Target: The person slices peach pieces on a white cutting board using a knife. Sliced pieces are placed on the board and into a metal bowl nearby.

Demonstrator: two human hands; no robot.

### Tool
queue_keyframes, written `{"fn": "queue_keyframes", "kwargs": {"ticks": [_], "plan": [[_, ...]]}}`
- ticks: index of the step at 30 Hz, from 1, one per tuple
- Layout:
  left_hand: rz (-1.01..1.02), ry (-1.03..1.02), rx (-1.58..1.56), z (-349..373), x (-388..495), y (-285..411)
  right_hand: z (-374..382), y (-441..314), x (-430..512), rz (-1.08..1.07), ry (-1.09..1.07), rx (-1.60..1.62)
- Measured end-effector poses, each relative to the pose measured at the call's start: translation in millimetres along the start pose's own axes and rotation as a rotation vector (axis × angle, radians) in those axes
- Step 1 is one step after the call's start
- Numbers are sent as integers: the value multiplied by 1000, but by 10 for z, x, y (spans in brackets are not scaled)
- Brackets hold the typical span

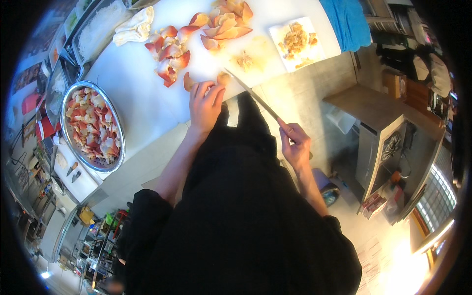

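My left hand [207, 103] is at the near edge of the white cutting board [143, 96]. Its curled fingertips press on a small piece of clam meat [223, 78] with a brownish inner side. Another orange-tipped piece [188, 82] lies against the other side of these fingers. My right hand [296, 143] grips the handle of a long, narrow knife [254, 95], its tip at the clam meat by my left fingers. Beyond are a cluster of red-tipped clam pieces [169, 55] and a pile of opened, flattened ones [226, 24]. Brown scraps [244, 61] lie beside them.
At left, an oval metal colander [122, 147] holds many red-and-white clam pieces. A folded cream cloth [134, 26] lies near the back. To the right are a white square tray [276, 35] of brown scraps and a blue towel [346, 24]. Two small knives [73, 171] lie far left.
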State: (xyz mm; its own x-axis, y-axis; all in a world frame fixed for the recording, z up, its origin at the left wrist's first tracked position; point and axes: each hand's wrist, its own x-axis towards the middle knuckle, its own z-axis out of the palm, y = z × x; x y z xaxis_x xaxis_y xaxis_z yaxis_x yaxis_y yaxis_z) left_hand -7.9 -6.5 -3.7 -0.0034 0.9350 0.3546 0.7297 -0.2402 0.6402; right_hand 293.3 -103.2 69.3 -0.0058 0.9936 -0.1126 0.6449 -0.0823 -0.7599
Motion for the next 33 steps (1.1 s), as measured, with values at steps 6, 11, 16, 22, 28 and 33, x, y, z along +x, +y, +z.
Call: {"fn": "queue_keyframes", "kwargs": {"ticks": [6, 11, 16, 22, 28, 33], "plan": [[-37, 15, 23, 22, -176, -83, 75, 63, -67, -124, 18, -198], [-39, 1, 32, 7, -177, -82, 40, 119, -38, -160, 10, -261], [-5, 3, 64, -4, -183, -97, 127, 177, 6, -193, 41, -273], [59, -6, 103, -15, -173, -94, 259, 231, 18, -211, 64, -343], [123, -49, 129, -34, -179, -127, 346, 286, 71, -186, 92, -361], [132, -66, 150, -33, -187, -147, 350, 316, 129, -221, 64, -394]]}}
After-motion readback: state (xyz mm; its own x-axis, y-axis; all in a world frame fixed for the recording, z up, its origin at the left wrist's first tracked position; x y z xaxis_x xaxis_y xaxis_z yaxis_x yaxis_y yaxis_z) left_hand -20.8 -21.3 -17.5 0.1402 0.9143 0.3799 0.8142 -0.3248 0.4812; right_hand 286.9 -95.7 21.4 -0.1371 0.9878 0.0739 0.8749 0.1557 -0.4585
